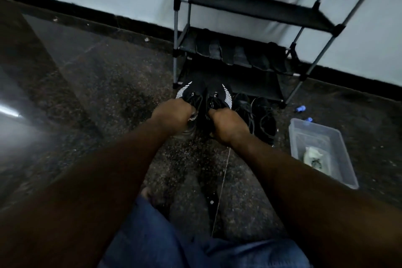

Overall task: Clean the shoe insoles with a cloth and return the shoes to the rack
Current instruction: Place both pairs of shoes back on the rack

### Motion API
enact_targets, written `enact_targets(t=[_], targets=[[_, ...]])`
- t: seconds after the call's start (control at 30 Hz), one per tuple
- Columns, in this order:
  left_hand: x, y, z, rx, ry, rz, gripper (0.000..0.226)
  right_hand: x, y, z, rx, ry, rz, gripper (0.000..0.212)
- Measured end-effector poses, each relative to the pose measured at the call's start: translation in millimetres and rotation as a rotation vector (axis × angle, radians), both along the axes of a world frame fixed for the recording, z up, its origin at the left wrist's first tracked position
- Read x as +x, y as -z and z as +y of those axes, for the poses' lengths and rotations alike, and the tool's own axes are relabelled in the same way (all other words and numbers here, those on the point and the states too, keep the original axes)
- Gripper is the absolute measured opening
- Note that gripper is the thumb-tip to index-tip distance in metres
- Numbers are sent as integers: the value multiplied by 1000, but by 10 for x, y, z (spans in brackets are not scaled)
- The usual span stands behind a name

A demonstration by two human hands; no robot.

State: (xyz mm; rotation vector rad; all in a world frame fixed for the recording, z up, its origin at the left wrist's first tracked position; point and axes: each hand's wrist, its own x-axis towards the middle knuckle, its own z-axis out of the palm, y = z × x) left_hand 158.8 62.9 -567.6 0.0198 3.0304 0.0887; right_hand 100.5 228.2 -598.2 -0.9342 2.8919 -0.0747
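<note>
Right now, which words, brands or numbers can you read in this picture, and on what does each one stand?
"POR": white letters on the left shoe, beside the left hand; the rest is hidden.
"P": on the right shoe; the rest is blurred.
No other text shows.

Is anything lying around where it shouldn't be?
Two small blue bits lie loose on the floor beside the clear tub, near the rack; I cannot tell what they are. A plain black pair of shoes sits on the floor before the rack, not on a shelf.
</note>
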Motion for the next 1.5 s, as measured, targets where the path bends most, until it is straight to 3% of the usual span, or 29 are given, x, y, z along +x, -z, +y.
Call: enact_targets(t=[0.5,0.87,1.1,1.5], targets=[[1090,-1950,359,-105,34,287,36,1137,-2130,330,-30,-53,213,54],[1131,-3053,467,-125,37,470,28,1207,-3251,392,-146,-63,353,60],[290,-3309,313,-150,30,532,20,343,-3482,289,-200,-99,385,58],[-2351,-3629,-838,-146,15,676,14,-2460,-3675,-811,-405,-186,516,45]])
